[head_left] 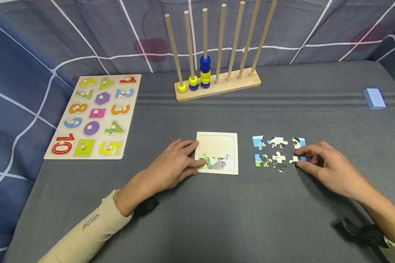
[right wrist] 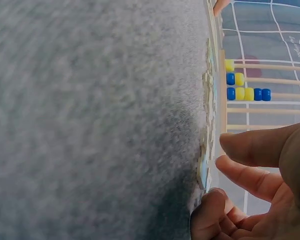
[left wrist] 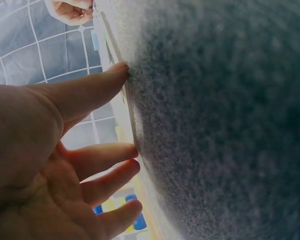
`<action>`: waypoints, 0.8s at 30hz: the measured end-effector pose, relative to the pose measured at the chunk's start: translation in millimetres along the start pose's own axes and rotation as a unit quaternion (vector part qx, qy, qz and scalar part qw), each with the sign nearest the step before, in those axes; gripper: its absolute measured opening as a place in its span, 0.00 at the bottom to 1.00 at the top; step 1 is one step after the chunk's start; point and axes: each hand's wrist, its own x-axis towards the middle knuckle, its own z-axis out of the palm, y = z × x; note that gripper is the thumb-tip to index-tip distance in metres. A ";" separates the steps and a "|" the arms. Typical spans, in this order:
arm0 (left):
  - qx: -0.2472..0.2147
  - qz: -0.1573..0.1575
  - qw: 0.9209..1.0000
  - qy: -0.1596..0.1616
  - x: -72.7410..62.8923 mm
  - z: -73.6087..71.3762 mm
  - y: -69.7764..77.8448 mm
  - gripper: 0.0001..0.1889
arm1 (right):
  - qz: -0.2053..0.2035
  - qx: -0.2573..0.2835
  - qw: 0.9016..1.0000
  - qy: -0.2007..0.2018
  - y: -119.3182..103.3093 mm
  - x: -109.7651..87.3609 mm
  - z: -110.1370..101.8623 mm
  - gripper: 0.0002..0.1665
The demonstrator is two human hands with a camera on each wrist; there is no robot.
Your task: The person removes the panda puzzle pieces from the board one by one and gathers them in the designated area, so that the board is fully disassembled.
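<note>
A square wooden puzzle tray (head_left: 217, 144) lies on the table, with green, grey and pale picture pieces along its lower part. My left hand (head_left: 171, 164) rests at its left side, fingers extended, one fingertip over the lower-left corner. To the right lie several loose jigsaw pieces in two rows, with blue, black, white and green print. My right hand (head_left: 332, 170) is over the right end of these rows. Its thumb and index finger are spread apart above the lower right jigsaw piece (head_left: 303, 159), partly hiding it. In the right wrist view, the thumb (right wrist: 240, 146) stands off the flat pieces.
A board of knobbed numbers and shapes (head_left: 97, 131) lies at the left. Behind the tray stands a wooden peg rack (head_left: 230, 84) with blue and yellow beads on three pegs. A light-blue block (head_left: 374, 98) sits far right. Grid-patterned cloth (head_left: 283, 29) hangs behind the table.
</note>
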 end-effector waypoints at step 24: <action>0.001 -0.052 0.999 -0.011 7.6 -4.5 -4.1 0.32 | -0.057 0.130 0.987 -0.082 -74.7 35.3 20.8 0.10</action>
